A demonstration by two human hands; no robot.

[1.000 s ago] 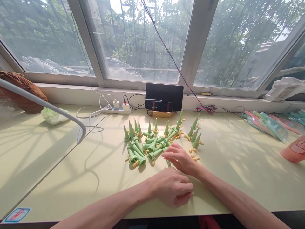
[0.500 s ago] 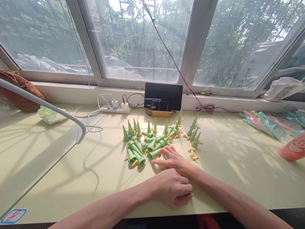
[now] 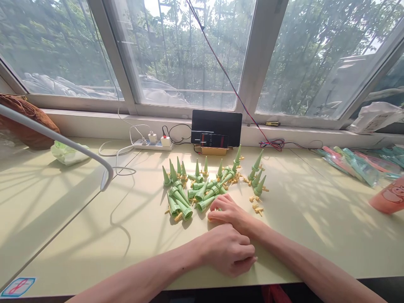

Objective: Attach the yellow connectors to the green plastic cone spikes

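Fingers of a person's right hand curl loosely, partly spread, at the near right edge of a group of green cones on a pale yellow table; their grasp is hidden, so whether they grip anything cannot be told. The left hand, knuckles up and fingers folded under, lies across in front of the right wrist, its contents also out of sight. Two forearms reach in from the lower corners. Four cones stand tips-up at left, three along the middle back and one farther right; at least three more rise in a cluster at right. Others, too overlapped to count, lie on their sides. The nearest cone, just beside the right fingers, has its open end to the left, its long axis running rightward and slightly away. About four yellow pieces sit right of the hand. Behind stand one tablet and one phone.
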